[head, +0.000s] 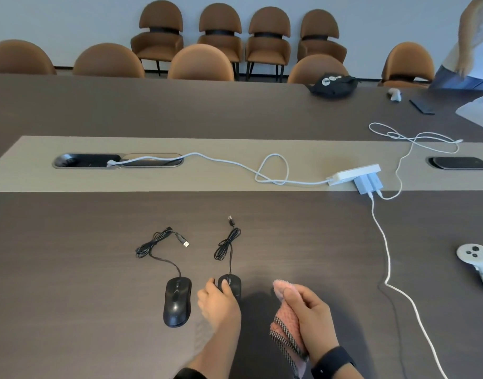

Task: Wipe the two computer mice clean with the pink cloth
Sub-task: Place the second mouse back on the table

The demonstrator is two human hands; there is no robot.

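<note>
Two black mice [177, 302], left hand [220, 303] on right one, right hand [307, 314] gripping pink cloth [285, 328]

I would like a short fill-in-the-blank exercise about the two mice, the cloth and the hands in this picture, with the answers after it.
1. The pink cloth is held in the ____ hand.
2. The left hand rests on the ____ of the two mice, the right mouse.
3. The left mouse lies on the table, and ____ hand touches it.
4. The plug end of each mouse cable lies loose on the table, so both mice are ____.

Answers: right; right-hand one; neither; unplugged
</note>
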